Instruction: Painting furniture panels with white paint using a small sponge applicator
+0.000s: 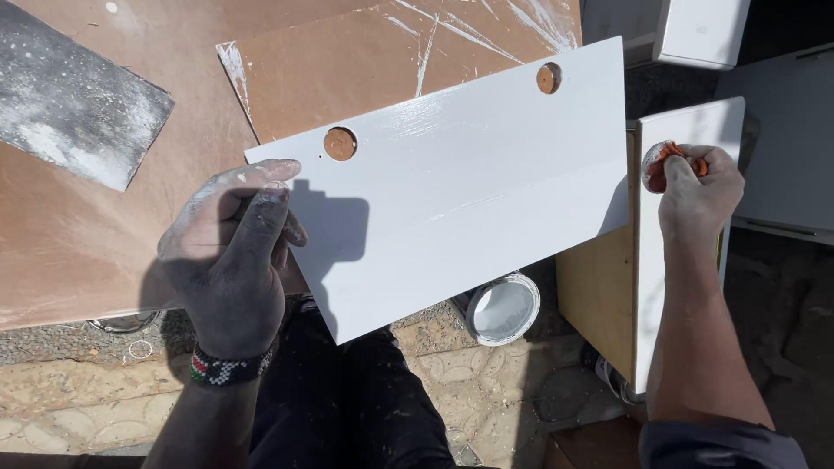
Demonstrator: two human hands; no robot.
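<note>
A white painted board (469, 182) with two round holes lies tilted over a brown work surface (69, 234). My left hand (234, 252), dusted with white and wearing a beaded wristband, grips the board's left edge, thumb on top. My right hand (699, 187) is closed around an orange-handled tool (658, 167) with a whitish head, held at the board's right end, over a second white panel (673, 252) that stands on edge.
An open can of white paint (504, 308) sits on the patterned ground below the board. A grey paint-speckled sheet (74, 104) lies at the top left. More white panels (704, 30) lean at the top right. My dark trousers (347, 399) show below.
</note>
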